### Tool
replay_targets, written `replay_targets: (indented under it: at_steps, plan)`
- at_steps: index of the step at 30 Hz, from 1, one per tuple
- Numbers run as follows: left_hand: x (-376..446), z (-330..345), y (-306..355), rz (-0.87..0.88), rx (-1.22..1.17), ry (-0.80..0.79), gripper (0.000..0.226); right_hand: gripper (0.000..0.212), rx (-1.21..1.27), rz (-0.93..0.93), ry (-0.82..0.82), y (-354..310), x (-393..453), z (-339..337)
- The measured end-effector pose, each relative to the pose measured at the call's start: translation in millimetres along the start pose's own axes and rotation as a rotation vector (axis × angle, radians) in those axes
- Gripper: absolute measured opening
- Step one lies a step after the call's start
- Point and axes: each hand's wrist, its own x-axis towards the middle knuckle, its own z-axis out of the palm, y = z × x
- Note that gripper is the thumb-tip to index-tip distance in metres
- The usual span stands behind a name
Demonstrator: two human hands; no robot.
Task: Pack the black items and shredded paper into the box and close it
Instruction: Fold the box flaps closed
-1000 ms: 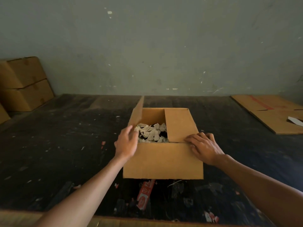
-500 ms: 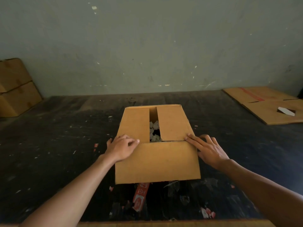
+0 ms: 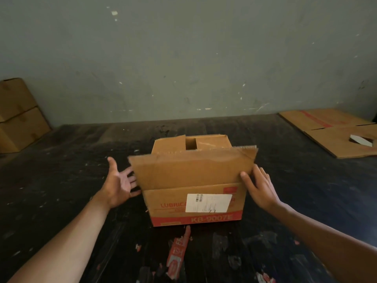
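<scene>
Surface: a dark, scuffed tabletop [image 3: 61, 180] is running back to a grey-green wall, flecked with pale specks and scraps.
Centre: a cardboard box [image 3: 195, 209] is sitting on it, its near side showing red print and a white label.
Near edge: a red printed strip [image 3: 179, 250] is lying flat just in front of the box, with small red bits near it.
Far left: two stacked cartons [image 3: 18, 115] are leaning near the wall.
Far right: a flattened cardboard sheet [image 3: 326, 131] is lying at the corner, carrying a small white piece [image 3: 361, 140].
</scene>
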Motion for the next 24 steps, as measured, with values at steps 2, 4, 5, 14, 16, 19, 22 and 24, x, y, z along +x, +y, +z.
replay_targets:
  at_steps: [2, 4, 5, 14, 16, 19, 22, 24]
  plan:
    - [6, 5, -2, 0.034, -0.038, 0.093, 0.109, 0.046, 0.188, 0.096, 0.004, -7, 10, 3]
    - [13, 14, -3, 0.068, 0.024, 0.180, 0.105, 0.057, 0.311, 0.156, 0.005, -10, 18, 6]
    - [17, 18, -4, 0.095, 0.093, 0.228, 0.102, 0.062, 0.328, 0.168, 0.018, -10, 22, 8]
    - [63, 56, -4, 0.273, 0.893, 0.317, 0.076, 0.017, 0.314, 0.391, -0.069, 4, 76, 12]
    - [74, 62, -4, 0.277, 1.015, 0.267, 0.077, 0.017, 0.348, 0.431, -0.032, 5, 96, 8]
    - [90, 66, -11, 0.199, 1.190, 0.299, 0.077, 0.029, 0.441, 0.493, 0.007, 6, 133, 9]
    - [92, 67, -19, 0.180, 1.290, 0.364, 0.075, 0.027, 0.473, 0.539, 0.052, 7, 170, 20]
    - [94, 65, -20, 0.183, 1.313, 0.375, 0.074, 0.040, 0.471, 0.601, 0.052, 11, 195, 31]
